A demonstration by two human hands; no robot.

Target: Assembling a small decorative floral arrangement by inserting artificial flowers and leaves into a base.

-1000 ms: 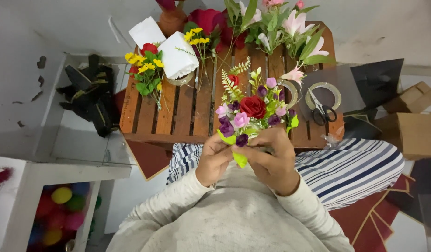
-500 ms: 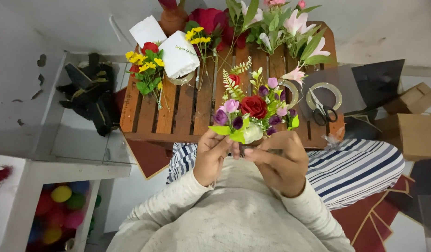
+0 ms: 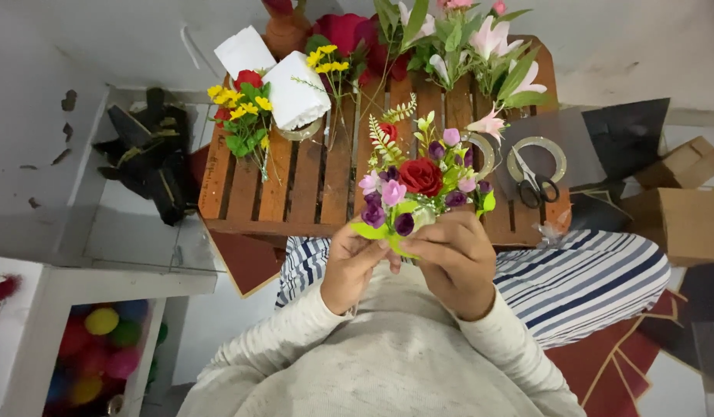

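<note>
I hold a small bouquet [image 3: 419, 185] of artificial flowers close to my chest: a red rose in the middle, pink and purple buds, green leaves and fern sprigs. My left hand [image 3: 355, 264] pinches the lower leaves and stems from the left. My right hand [image 3: 453, 261] wraps the stems from the right. The stem ends are hidden behind my fingers.
A slatted wooden crate table [image 3: 311, 177] carries a yellow-and-red flower bunch [image 3: 243, 112], white paper rolls [image 3: 295, 89], more flowers [image 3: 465, 46], tape rings [image 3: 536, 158] and scissors [image 3: 536, 185]. Cardboard boxes [image 3: 685, 193] stand at right. A white shelf [image 3: 71, 332] with coloured balls stands lower left.
The bouquet has shifted slightly lower and been turned a little in my hands; my fingers have regripped the stems. Nothing on the crate has moved.
</note>
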